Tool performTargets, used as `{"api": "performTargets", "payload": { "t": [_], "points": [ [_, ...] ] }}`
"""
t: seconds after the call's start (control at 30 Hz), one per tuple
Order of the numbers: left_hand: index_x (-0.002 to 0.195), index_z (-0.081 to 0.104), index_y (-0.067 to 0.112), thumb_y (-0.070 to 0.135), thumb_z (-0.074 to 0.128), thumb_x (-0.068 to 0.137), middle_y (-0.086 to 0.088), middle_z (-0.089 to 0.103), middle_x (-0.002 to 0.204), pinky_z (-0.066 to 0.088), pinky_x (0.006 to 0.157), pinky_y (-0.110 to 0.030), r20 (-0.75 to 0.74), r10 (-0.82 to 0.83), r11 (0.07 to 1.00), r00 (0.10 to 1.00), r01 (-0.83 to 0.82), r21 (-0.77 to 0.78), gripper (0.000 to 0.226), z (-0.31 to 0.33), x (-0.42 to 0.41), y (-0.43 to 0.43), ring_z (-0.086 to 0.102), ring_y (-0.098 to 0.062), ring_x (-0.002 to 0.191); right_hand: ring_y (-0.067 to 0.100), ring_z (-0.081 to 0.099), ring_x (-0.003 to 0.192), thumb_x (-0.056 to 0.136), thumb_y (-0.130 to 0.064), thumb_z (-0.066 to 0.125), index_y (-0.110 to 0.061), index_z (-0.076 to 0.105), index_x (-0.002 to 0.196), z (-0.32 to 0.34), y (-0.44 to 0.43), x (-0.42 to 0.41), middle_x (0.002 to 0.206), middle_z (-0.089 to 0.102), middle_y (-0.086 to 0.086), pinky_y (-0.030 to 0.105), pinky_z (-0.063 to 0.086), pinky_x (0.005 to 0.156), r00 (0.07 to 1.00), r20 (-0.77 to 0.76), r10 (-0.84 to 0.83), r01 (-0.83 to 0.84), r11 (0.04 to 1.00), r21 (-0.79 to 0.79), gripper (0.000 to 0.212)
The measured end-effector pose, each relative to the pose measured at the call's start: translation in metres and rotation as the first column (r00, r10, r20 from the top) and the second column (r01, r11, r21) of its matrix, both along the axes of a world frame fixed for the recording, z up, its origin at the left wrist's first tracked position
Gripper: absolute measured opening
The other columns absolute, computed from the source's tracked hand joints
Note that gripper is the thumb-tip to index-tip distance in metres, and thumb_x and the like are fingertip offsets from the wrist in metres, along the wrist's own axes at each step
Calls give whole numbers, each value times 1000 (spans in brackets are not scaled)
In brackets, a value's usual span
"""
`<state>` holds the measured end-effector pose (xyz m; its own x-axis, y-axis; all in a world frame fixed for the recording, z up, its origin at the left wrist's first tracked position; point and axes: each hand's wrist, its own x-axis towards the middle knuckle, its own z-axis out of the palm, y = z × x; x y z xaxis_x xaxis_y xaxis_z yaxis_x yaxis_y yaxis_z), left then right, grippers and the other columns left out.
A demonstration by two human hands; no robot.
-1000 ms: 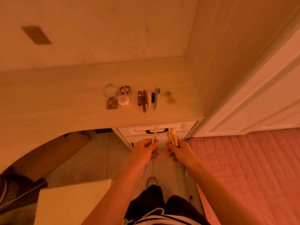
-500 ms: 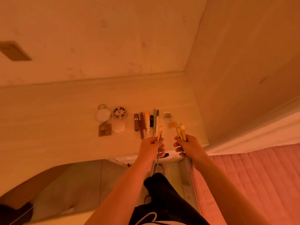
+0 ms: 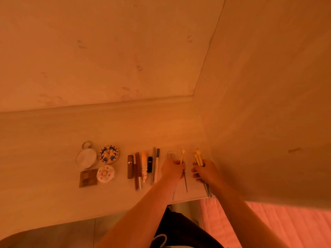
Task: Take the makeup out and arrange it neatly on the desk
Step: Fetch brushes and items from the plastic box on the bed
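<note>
**Makeup on Desk: Head View**

Head view. The pale wood-grain desk (image 3: 44, 158) carried a two-by-two block of four flat pieces:
- one round white compact with a ring loop (image 3: 86, 157)
- one round blue-patterned compact (image 3: 109, 154)
- one square brown palette (image 3: 88, 177)
- one round white floral-topped case (image 3: 105, 174)

To the right lay a close parallel row of six sticks:
- one brown tube (image 3: 130, 166)
- one slim brown pencil (image 3: 137, 170)
- one cream tube (image 3: 144, 166)
- one short black tube (image 3: 149, 164)
- two slim pens (image 3: 155, 163)

One small clear square case (image 3: 171, 155) lay beyond the row, partly hidden.

The left hand (image 3: 172, 170) was curled round one thin pale-tipped brush with a dark handle (image 3: 182, 156). The right hand (image 3: 204, 171) gripped a bundle of pale-headed brushes (image 3: 198, 157), seemingly three, though the count was uncertain. Both hands hovered over the desk's right end, heads pointing toward the back wall.

The side wall (image 3: 268, 122) met the desk just right of the bundle. Bare desktop ran between the row and that wall, behind all the items, and widely to the left. A pink quilted bed (image 3: 268, 226) lay below the desk's right corner.
</note>
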<state>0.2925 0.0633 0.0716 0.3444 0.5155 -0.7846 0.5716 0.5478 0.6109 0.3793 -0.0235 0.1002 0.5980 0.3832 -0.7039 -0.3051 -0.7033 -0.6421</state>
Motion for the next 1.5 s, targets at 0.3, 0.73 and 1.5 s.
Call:
{"api": "performTargets", "payload": {
  "t": [0.3, 0.73, 1.5],
  "points": [
    [72, 65, 11, 7, 61, 85, -7, 64, 68, 45, 44, -17, -168, -139, 979, 976, 161, 123, 14, 1, 51, 15, 62, -16, 60, 18, 55, 58, 89, 1, 50, -9, 55, 99, -30, 22, 37, 77, 62, 12, 23, 42, 47, 999, 16, -34, 35, 997, -65, 15],
    [105, 64, 9, 5, 53, 90, -12, 65, 108, 53, 78, -29, -284, -216, 944, 934, 274, 183, 18, -2, 66, 9, 62, -24, 100, 18, 55, 72, 95, -21, 52, -16, 62, 80, -29, 22, 44, 75, 57, 4, 21, 29, 46, 911, 343, 230, -157, 961, -229, 18],
    [117, 57, 17, 10, 42, 95, -7, 62, 108, 54, 63, -28, -141, -275, 845, 951, 309, 436, 27, 23, 25, 21, 61, -19, 86, 27, 59, 99, 96, -17, 45, -9, 58, 116, -7, 11, 28, 113, 62, 12, 25, 38, 69, 739, 464, 489, -380, 870, -313, 25]
  ]
}}
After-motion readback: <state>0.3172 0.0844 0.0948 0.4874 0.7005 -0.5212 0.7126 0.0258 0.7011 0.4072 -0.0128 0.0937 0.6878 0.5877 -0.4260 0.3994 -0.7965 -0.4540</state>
